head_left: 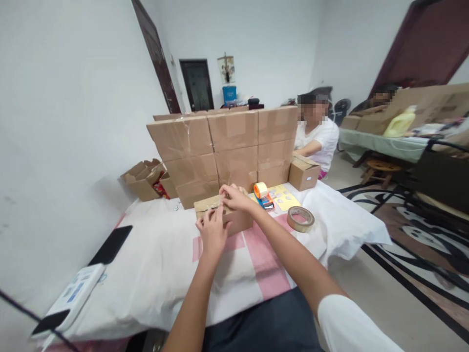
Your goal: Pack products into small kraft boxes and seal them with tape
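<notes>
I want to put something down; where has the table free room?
Free: the cloth between the black flat object and the left hand. Crowded: around the carton, with stacked boxes behind, tape dispenser and tape roll rightward.

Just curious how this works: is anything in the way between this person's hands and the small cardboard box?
Nothing visible: the left hand and right hand both touch the small box. The stack of boxes stands behind it; the loose tape roll lies to its right.

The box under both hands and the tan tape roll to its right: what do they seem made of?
Box: likely cardboard, matte and plain brown, with stiff, flat sides.
Tan tape roll: probably plastic film, as its smooth outer side looks slightly glossy, though paper is possible.
</notes>
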A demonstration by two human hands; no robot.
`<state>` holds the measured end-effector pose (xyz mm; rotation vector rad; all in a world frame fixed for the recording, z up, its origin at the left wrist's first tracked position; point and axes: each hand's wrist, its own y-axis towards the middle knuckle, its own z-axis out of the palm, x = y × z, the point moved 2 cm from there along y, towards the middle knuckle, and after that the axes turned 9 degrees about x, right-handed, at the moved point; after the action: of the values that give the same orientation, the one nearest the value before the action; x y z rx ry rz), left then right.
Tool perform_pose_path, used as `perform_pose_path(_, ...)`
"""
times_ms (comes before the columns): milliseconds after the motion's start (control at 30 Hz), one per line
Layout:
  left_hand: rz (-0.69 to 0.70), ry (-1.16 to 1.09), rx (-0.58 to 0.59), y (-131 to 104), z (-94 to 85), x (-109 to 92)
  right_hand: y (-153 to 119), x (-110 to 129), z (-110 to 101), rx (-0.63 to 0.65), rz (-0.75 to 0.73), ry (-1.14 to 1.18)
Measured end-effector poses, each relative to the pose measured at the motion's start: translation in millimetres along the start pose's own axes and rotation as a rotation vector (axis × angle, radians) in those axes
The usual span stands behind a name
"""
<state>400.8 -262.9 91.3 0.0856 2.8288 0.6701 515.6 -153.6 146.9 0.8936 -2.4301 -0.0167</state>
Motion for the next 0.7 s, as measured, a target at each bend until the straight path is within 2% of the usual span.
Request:
perform_pose_path(233, -0.026, 0.032, -0.012, 3, 1.0, -4, -1, -4, 4, -0.040, 0.037, -0.040)
perform_pose_path(367, -0.013, 0.052, -0.011, 2, 1.9, -4, -7, 2, 4, -0.085, 0.072, -0.067)
perform_pose_path(433, -0.008, 0.060, -0.004, 1, 1.0, -4, -10, 5, 1, -0.108, 0.130, -0.081)
perform_pose_path(500, -0.008, 0.067, 0.019, 2, -1.7, -5, -12, 2, -6, -0.152, 0.251, -0.093)
perform_pose_path(600, -0.019, 0.082, 0.100, 6, -9.6, -8, -21, -17, -21, -0.145, 0.464, 0.113)
perform_pose_path(633, -0.020, 0.092, 0.132, 8, -13.0, -10, -27, -25, -25, -0.099, 0.491, 0.227)
perform_pose_path(700, 0.011, 0.133, 0.175, 13, -19.7, -14, -42, -41, -28, 0.020, 0.455, 0.440)
